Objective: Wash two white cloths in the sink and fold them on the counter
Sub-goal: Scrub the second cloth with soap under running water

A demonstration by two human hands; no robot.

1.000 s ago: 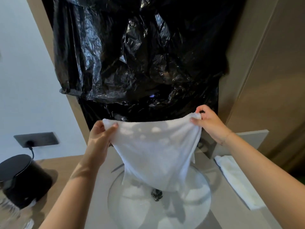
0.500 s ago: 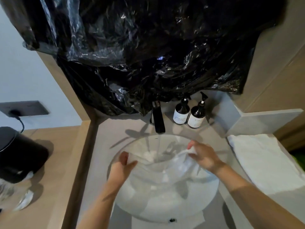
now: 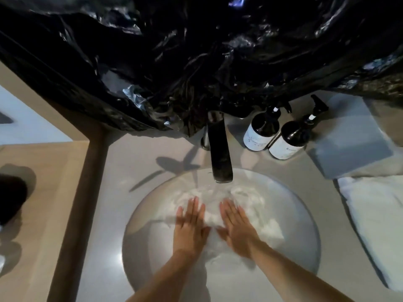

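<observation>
My left hand (image 3: pixel 189 231): fingers straight, flat on the crumpled wet white cloth (image 3: pixel 229 205).
My right hand (image 3: pixel 236 229): flat too, pressing it.
Cloth: in the round white sink (image 3: pixel 301 216), under the dark faucet (image 3: pixel 219 153).
Second white folded cloth (image 3: pixel 375 216): on the grey counter (image 3: pixel 139 158), right.

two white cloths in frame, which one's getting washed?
The white cloth in the sink, under the faucet, with both hands pressing flat on it. The other cloth lies untouched on the counter, right of the basin.
</observation>
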